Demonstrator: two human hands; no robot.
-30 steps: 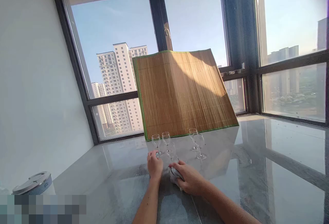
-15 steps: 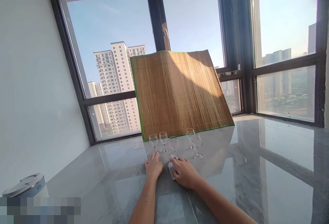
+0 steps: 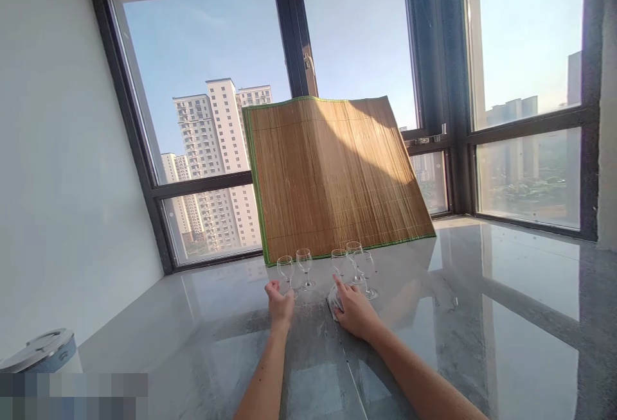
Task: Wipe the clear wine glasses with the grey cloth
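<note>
Several small wine glasses stand in a row on the glossy grey stone counter (image 3: 482, 317), in front of a bamboo mat. My left hand (image 3: 279, 304) has its fingers curled at the foot of the leftmost wine glass (image 3: 285, 267). A second glass (image 3: 304, 259) stands just right of it. My right hand (image 3: 355, 312) presses a small pale cloth (image 3: 333, 295) against the counter, with the forefinger stretched toward the foot of the middle glass (image 3: 339, 258). Two more glasses (image 3: 366, 266) stand close together just beyond that hand.
The bamboo mat (image 3: 337, 176) with a green edge leans against the dark window frame (image 3: 289, 54) behind the glasses. A white wall (image 3: 58, 150) closes the left side. A round lidded container (image 3: 41, 350) sits at the near left.
The middle glass has shifted right, toward the pair of glasses. My right hand with the cloth moved forward and right. My left hand curled up at the leftmost glass's foot.
</note>
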